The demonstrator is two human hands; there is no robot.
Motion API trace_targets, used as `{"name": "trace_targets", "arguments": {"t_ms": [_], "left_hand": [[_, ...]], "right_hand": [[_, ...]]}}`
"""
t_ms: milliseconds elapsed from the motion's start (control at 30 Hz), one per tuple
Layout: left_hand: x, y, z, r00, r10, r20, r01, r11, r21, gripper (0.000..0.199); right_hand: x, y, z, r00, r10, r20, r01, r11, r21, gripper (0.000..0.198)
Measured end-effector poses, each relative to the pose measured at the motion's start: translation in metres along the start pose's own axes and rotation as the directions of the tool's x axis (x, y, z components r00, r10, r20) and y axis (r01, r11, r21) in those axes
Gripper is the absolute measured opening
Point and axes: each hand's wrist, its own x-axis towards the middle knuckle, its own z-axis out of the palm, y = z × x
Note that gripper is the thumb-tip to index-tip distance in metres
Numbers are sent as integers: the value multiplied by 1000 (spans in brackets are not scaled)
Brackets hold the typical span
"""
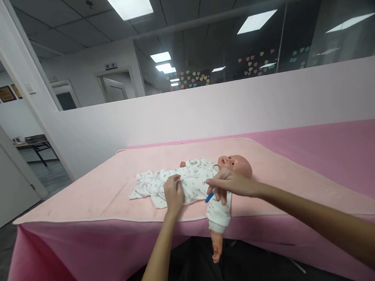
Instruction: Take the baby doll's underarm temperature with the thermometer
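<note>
A baby doll (pixel 240 165) lies on its back with its head to the right, dressed in a white printed outfit (pixel 193 180). Its near arm (pixel 216 242) hangs over the table's front edge. My left hand (pixel 174 193) rests at the doll's middle, fingers curled and closed against the outfit; what they pinch, if anything, is too small to make out. Over the doll's near shoulder, my right hand (pixel 226 183) is closed, thumb and forefinger together. A small blue stick-like piece (pixel 209 197) pokes out below its fingers; the rest is hidden by the hand.
A peach blanket (pixel 92 193) with a pale edge lies under the doll on a pink-covered table (pixel 344 156). Behind it stands a low white wall (pixel 205 114) with glass above. A door (pixel 8 181) is at the left.
</note>
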Motion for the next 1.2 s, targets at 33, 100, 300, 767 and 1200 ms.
{"name": "trace_targets", "arguments": {"t_ms": [33, 100, 300, 767, 1200], "left_hand": [[0, -1, -1, 1000, -9, -25, 8, 1000, -18, 21], [-1, -2, -3, 997, -14, -71, 14, 1000, 2, 22], [6, 21, 0, 959, 230, -166, -194, 959, 208, 29], [13, 61, 87, 933, 328, 148, -350, 924, 156, 16], [9, 57, 89, 965, 263, 7, -254, 924, 286, 14]], "right_hand": [[-7, 11, 1, 1000, 7, 24, -7, 1000, -7, 37], [-20, 30, -5, 997, -25, -75, 29, 998, 55, 43], [-45, 87, -59, 955, 176, -240, -164, 984, 71, 35], [-60, 128, -104, 704, 328, -630, -244, 945, 220, 23], [94, 104, 2, 632, -616, -470, 288, 750, -596, 31]]}}
